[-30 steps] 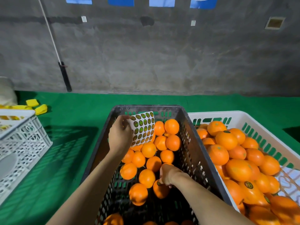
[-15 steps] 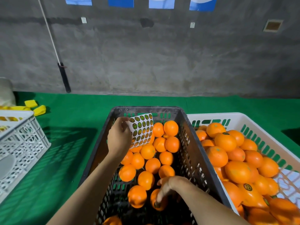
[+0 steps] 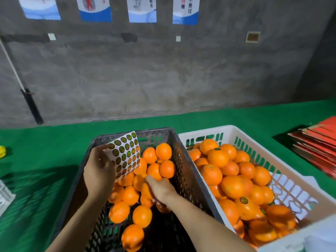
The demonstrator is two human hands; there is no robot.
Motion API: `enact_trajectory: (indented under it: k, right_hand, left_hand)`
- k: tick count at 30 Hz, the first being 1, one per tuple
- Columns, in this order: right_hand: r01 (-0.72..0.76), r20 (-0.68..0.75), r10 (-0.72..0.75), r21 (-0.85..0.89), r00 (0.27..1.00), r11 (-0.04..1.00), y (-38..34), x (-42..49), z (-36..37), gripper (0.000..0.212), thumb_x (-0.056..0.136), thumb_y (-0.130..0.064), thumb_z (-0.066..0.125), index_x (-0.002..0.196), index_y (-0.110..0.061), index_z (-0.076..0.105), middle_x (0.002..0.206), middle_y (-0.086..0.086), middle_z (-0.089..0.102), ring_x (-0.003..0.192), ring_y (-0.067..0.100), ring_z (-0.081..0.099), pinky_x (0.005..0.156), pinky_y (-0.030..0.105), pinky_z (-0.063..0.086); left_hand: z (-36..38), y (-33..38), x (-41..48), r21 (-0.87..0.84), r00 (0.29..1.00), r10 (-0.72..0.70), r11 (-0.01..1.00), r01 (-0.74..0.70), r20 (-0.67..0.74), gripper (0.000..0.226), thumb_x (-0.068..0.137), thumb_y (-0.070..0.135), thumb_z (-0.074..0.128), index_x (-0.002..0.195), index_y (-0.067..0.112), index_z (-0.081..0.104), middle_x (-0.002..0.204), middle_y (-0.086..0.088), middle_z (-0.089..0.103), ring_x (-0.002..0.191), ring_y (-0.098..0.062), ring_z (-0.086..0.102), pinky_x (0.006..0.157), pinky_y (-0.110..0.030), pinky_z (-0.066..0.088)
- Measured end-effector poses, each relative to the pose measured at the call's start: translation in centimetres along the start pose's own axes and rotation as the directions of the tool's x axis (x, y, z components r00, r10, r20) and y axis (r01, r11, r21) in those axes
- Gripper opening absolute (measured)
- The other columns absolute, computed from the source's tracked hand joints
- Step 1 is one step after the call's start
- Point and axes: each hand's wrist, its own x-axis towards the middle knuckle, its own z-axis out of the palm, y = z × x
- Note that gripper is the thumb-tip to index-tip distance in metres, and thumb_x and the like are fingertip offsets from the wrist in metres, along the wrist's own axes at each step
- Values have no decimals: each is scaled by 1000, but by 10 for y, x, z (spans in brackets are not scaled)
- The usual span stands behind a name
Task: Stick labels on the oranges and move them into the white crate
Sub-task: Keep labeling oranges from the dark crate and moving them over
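Note:
A black crate (image 3: 183, 160) in front of me holds loose oranges (image 3: 163, 151). My left hand (image 3: 99, 171) pinches a sheet of round green-and-gold labels (image 3: 125, 153) over the crate's left side. My right hand (image 3: 160, 190) is down among the oranges in the middle of the black crate. Its fingers curl over an orange (image 3: 163, 209) that is mostly hidden under the palm. To the right, touching the black crate, stands the white crate (image 3: 209, 129), heaped with oranges; one of them (image 3: 243, 200) shows a label.
A stack of flat red cardboard (image 3: 318, 148) lies at the far right on the green cover. Another white crate's corner (image 3: 3, 195) pokes in at the left edge, with a yellow object (image 3: 2, 151) behind it. A black pole (image 3: 31, 106) leans on the grey wall.
My right hand has moved from the near oranges up into the middle of the pile. The left hand still holds the label sheet. The view has swung to the right.

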Motion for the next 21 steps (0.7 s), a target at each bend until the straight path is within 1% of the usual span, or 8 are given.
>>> enact_trajectory:
  k: [2, 4, 6, 8, 10, 15, 17, 21]
  right_hand:
    - [11, -28, -4, 253, 1000, 967, -12, 1, -8, 77, 72, -80, 29, 65, -11, 63, 61, 6, 65, 44, 16, 51, 50, 24, 46]
    - [56, -30, -47, 523, 998, 851, -24, 0, -18, 77, 83, -75, 27, 68, -10, 65, 66, 8, 66, 43, 14, 47, 46, 20, 39]
    - [96, -22, -125, 769, 992, 632, -34, -5, -30, 77, 86, -72, 31, 70, -7, 70, 72, 10, 68, 46, 13, 46, 44, 20, 35]
    - [134, -45, -228, 911, 973, 389, -40, -10, -43, 81, 86, -73, 31, 68, -7, 74, 79, 14, 70, 46, 14, 46, 43, 20, 30]
    - [152, -105, -252, 973, 962, 175, -41, -12, -57, 84, 87, -73, 29, 73, -3, 74, 87, 20, 72, 50, 18, 51, 46, 22, 31]
    - [29, -82, -170, 957, 982, -289, -33, -16, -81, 85, 87, -69, 32, 131, 0, 54, 114, 18, 68, 86, 28, 59, 64, 36, 43]
    - [8, -85, -183, 923, 980, -385, -34, -18, -85, 84, 88, -67, 32, 138, -2, 49, 119, 16, 64, 92, 27, 59, 68, 38, 44]
    - [22, -98, -154, 901, 983, -433, -35, -18, -87, 88, 92, -71, 26, 146, -4, 44, 128, 15, 60, 97, 26, 59, 77, 36, 45]
  left_hand:
    - [0, 0, 0, -18, 998, 26, 999, -27, -49, 31, 98, 7, 46, 115, 28, 61, 92, 7, 62, 70, -23, 59, 60, -39, 52]
    - [1, -1, 1, -23, 996, 45, 999, -47, -71, 30, 99, 9, 45, 115, 30, 60, 96, 4, 63, 71, -23, 59, 56, -33, 45]
    - [2, -2, 2, -13, 997, 43, 999, -44, -72, 28, 101, 12, 43, 116, 29, 60, 97, 4, 61, 71, -22, 59, 55, -32, 44]
    - [3, -4, 1, -8, 999, 28, 1000, -28, -36, 28, 101, 12, 43, 117, 28, 60, 95, 3, 63, 66, -22, 59, 52, -30, 43]
    - [5, -4, -1, 6, 1000, 20, 1000, -20, 9, 31, 99, 8, 44, 118, 26, 60, 89, 0, 66, 56, -19, 55, 47, -27, 38]
    - [9, -1, -9, 73, 995, 66, 995, -72, 80, 26, 102, 9, 44, 118, 20, 61, 72, 7, 61, 50, -23, 55, 48, -31, 38]
    - [10, -2, -10, 85, 991, 83, 992, -92, 104, 24, 103, 11, 43, 117, 20, 60, 68, 5, 61, 47, -21, 53, 47, -29, 35]
    - [10, 5, -18, 34, 958, 179, 981, -192, 224, 22, 107, 20, 39, 115, 20, 60, 60, 2, 58, 44, -11, 53, 41, -23, 32]
